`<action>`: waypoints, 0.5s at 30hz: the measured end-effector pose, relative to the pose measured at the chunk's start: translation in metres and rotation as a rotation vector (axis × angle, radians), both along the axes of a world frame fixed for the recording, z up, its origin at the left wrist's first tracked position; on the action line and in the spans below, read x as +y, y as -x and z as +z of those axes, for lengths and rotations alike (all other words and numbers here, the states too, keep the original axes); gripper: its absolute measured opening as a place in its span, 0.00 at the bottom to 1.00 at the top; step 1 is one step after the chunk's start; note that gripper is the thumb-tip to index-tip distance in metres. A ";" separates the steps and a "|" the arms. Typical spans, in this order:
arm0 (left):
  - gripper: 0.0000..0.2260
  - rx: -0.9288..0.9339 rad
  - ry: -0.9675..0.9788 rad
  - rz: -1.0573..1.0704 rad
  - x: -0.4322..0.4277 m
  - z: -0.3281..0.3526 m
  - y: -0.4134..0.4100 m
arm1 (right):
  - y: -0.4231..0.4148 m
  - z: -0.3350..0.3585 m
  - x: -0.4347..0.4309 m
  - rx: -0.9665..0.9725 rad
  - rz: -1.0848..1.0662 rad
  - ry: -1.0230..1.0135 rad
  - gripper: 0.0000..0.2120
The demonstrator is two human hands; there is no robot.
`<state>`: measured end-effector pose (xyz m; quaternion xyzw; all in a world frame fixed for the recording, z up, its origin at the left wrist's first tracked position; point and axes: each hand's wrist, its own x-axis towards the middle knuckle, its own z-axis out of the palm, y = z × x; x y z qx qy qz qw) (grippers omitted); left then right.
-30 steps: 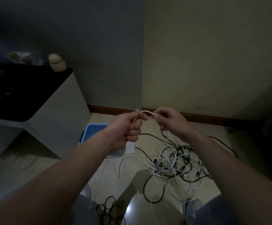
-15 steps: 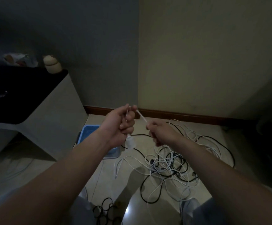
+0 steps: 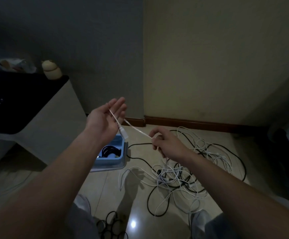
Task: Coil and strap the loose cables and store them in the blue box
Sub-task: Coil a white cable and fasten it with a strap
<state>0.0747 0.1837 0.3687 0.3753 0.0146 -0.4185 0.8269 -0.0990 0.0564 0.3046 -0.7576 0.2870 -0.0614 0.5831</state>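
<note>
Floor (image 3: 105, 187) is pale glossy tile. A white-sided bench (image 3: 57, 121) with a black top stands at the left, and the blue box (image 3: 116, 163) sits on the tiles beside it. My left forearm blocks the box's near-left corner. A messy tangle of black and white cables (image 3: 183, 171) sprawls just right of the box, partly under the right wrist. One black coil (image 3: 110, 150) already lies inside the box.

Half a second back the left fingers were curled round the cable. Now the left grip (image 3: 105, 119) is spread, palm up. The thin white cable (image 3: 136, 129) is draped across it, with its chunky plug (image 3: 124, 134) dangling off the heel of the hand. The right grip (image 3: 164, 142) is pinching the same cable, which runs straight between the two. There's a little round cream jar (image 3: 51, 69) on the bench's back corner.
</note>
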 end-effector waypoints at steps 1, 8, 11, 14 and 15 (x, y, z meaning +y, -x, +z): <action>0.11 -0.010 0.001 -0.005 0.000 -0.001 -0.001 | 0.001 0.001 0.000 -0.009 0.018 0.091 0.05; 0.14 -0.309 -0.183 -0.106 -0.008 -0.015 0.002 | 0.002 0.028 0.009 -0.104 0.148 0.242 0.08; 0.15 -0.443 -0.298 -0.153 -0.012 -0.019 0.010 | 0.003 0.040 0.013 -0.164 0.210 0.182 0.09; 0.14 -0.534 -0.374 -0.238 -0.014 -0.023 0.022 | 0.004 0.045 0.015 -0.225 0.262 0.146 0.09; 0.13 -0.597 -0.410 -0.273 -0.015 -0.024 0.026 | 0.004 0.046 0.014 -0.253 0.265 0.137 0.10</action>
